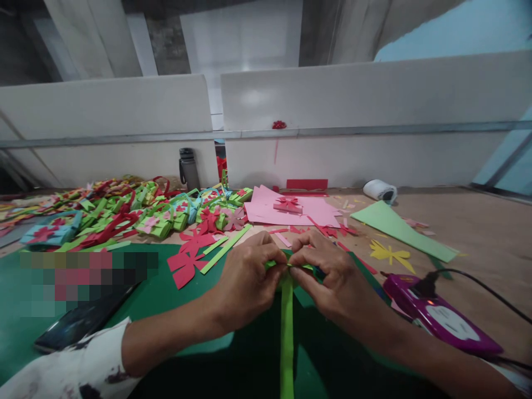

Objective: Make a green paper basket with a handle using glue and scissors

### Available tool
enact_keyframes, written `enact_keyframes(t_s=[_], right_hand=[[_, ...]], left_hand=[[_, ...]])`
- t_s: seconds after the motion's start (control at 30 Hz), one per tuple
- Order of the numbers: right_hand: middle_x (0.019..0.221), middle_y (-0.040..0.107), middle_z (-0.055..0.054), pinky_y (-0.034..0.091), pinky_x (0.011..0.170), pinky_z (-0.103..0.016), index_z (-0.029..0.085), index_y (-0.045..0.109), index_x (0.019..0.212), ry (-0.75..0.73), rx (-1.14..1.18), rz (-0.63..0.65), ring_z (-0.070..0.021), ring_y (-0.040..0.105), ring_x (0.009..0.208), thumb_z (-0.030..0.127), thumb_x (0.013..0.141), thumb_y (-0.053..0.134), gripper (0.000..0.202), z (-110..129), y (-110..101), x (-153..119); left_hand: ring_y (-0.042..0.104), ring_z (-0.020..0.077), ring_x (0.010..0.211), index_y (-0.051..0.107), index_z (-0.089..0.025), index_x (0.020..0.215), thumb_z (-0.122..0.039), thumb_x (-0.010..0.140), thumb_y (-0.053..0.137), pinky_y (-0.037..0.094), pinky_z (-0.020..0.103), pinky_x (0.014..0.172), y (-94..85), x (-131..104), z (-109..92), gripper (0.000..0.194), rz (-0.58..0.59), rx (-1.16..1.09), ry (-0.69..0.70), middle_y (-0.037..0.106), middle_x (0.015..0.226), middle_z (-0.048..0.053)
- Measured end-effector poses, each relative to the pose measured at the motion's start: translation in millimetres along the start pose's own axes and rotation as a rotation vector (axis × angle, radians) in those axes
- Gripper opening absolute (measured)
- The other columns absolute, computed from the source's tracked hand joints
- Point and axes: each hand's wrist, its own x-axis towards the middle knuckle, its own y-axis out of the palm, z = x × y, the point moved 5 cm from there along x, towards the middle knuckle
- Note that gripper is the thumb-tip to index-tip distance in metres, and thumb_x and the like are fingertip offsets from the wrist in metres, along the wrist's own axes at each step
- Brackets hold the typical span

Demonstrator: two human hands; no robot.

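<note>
Both hands meet above a dark green mat (174, 343), pinching a green paper strip (286, 338) that hangs straight down toward me. My left hand (249, 277) closes on the strip's upper end from the left. Fingertips of my right hand (332, 271) press on the same spot from the right. More green paper shows between and behind the fingers, but its shape is mostly hidden. Just left of my hands lie red paper flower cutouts (187, 266) and narrow light green strips (226, 249).
A heap of small paper bags (153, 221) fills the back left, near a grey bottle (189, 169). Pink sheets (257, 208) lie behind my hands. At right are a green sheet (407, 227), a yellow cutout (388, 254) and a purple power strip (440, 316) with a cable. A phone (87, 316) rests left.
</note>
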Motion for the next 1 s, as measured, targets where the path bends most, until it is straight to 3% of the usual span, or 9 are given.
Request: enact_keyframes(t_s=[0.33,0.63,1.0], right_hand=[[0.083,0.055,-0.003,0.041,0.077,-0.037,0.020,0.054,0.070,-0.054,0.007,0.061,-0.0183,0.052,0.082,0.006,0.079,0.050,0.017,-0.1,-1.7,1.2],[0.082,0.057,-0.002,0.040,0.076,-0.035,0.020,0.057,0.070,-0.011,-0.021,0.064,-0.0179,0.054,0.081,0.007,0.079,0.052,0.016,-4.2,-1.7,1.3],[0.080,0.058,-0.001,0.041,0.074,-0.034,0.021,0.056,0.068,0.001,-0.022,0.041,-0.0176,0.054,0.079,0.010,0.078,0.055,0.015,-5.8,-2.4,1.3]], left_hand=[[0.050,0.0130,0.075,0.053,-0.016,0.073,-0.003,0.077,0.049,0.037,0.025,0.065,-0.3,4.1,-3.8,0.015,0.034,-0.049,0.051,0.052,0.080,0.001],[0.048,0.0118,0.074,0.053,-0.016,0.072,0.001,0.076,0.046,0.036,0.023,0.065,-1.6,4.0,-1.8,0.018,0.058,-0.085,0.068,0.050,0.075,0.000],[0.048,0.0108,0.068,0.057,-0.016,0.073,-0.008,0.082,0.048,0.036,0.022,0.062,-2.2,5.7,0.2,0.016,0.078,-0.102,0.064,0.051,0.072,0.000]])
